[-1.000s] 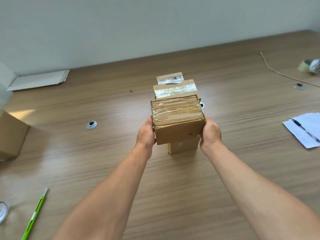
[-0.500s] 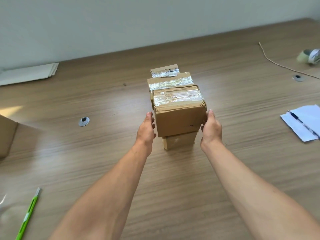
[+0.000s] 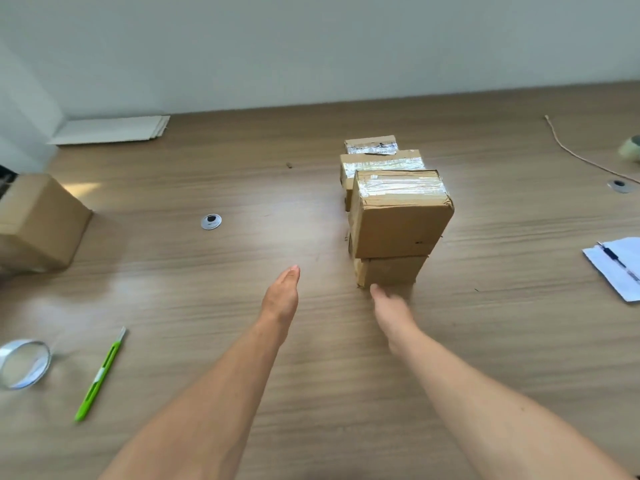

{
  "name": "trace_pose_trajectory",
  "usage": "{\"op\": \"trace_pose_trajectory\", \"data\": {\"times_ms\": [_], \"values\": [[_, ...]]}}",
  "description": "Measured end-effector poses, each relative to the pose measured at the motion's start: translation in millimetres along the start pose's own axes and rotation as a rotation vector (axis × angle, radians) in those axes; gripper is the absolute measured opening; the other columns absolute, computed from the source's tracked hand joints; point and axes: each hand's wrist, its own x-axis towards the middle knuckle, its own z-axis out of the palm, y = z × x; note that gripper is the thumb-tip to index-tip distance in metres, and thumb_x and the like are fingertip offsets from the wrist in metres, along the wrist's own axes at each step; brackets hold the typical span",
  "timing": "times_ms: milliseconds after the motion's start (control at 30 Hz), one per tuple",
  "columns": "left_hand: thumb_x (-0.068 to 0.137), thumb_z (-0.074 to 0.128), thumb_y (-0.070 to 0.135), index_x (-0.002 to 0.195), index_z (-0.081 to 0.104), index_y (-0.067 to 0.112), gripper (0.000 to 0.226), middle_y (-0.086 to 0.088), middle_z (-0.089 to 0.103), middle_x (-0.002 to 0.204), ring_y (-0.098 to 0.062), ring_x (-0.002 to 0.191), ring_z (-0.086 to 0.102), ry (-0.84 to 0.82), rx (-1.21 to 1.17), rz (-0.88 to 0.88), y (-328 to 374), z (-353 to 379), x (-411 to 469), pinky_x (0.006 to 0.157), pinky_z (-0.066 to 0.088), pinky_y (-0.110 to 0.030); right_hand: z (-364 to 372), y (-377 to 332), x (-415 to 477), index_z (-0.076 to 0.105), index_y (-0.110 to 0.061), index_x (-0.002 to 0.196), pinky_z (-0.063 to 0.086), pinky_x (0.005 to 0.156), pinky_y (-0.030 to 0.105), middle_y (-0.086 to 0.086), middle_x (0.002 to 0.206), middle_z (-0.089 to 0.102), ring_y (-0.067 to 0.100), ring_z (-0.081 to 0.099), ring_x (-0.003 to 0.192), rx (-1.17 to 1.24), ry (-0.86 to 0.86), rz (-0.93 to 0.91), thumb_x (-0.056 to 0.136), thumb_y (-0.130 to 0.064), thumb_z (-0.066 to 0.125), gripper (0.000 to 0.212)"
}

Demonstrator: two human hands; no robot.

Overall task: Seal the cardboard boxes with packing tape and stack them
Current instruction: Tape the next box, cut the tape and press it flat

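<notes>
Resting on the lower box [image 3: 389, 271], the taped box [image 3: 398, 220] stands just beyond both empty hands — left hand [image 3: 280, 296] flat, fingers together, right hand [image 3: 391, 308] blurred, seemingly slack — while another box [image 3: 38, 223] waits far left, nearer the left hand.

L hand [image 3: 281, 295] flat, R hand [image 3: 392, 308] loose.

Right hand [image 3: 391, 308]: motion-blurred; contact with lower box [image 3: 389, 270] unclear.
Lower box: top hidden under upper box [image 3: 398, 223].
Left box [image 3: 38, 223], far left of left hand [image 3: 281, 296]: cut by edge.
Tape roll [image 3: 631, 148], far right: blurred, cut off.
Paper [image 3: 620, 271], right: cut off.
</notes>
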Motion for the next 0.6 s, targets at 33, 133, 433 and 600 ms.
{"op": "trace_pose_trajectory", "data": {"times_ms": [33, 133, 433, 600], "values": [[0.107, 0.039, 0.041, 0.148, 0.049, 0.017, 0.048, 0.002, 0.049, 0.152, -0.015, 0.141, 0.043, 0.0, 0.004, -0.007, -4.8, -11.6, -5.9, 0.122, 0.028, -0.042, 11.5, -0.3, -6.9, 0.047, -0.013, 0.15, 0.03, 0.116, 0.036, 0.003, 0.154, 0.046, 0.026, 0.04, 0.143, -0.055, -0.052, -0.058, 0.105, -0.043, 0.047, 0.054], [0.107, 0.037, 0.044, 0.148, 0.049, 0.018, 0.05, 0.004, 0.047, 0.154, -0.012, 0.143, 0.04, 0.034, -0.02, -0.004, -19.7, -54.1, -24.8, 0.123, 0.025, -0.042, 53.8, -1.7, -27.0, 0.058, -0.012, 0.141, 0.031, 0.113, 0.027, 0.003, 0.149, 0.053, 0.021, 0.045, 0.141, -0.212, -0.161, -0.215, 0.106, -0.037, 0.049, 0.045], [0.11, 0.032, 0.038, 0.149, 0.047, 0.011, 0.05, -0.005, 0.049, 0.151, -0.019, 0.139, 0.046, 0.262, -0.194, 0.006, -59.8, -201.9, -79.5, 0.116, 0.03, -0.035, 195.2, 3.1, -104.5, 0.063, -0.027, 0.136, 0.04, 0.115, 0.047, -0.009, 0.144, 0.056, 0.017, 0.049, 0.134, -0.248, -0.379, -0.289, 0.102, -0.05, 0.05, 0.044], [0.108, 0.037, 0.04, 0.142, 0.056, 0.016, 0.045, -0.002, 0.06, 0.134, -0.02, 0.122, 0.057, 0.371, -0.267, 0.004, -93.5, -283.4, -103.4, 0.102, 0.039, -0.032, 270.6, 20.3, -147.5, 0.063, -0.025, 0.137, 0.04, 0.115, 0.046, -0.008, 0.138, 0.06, 0.015, 0.052, 0.13, -0.243, -0.469, -0.314, 0.103, -0.046, 0.05, 0.042]]}}
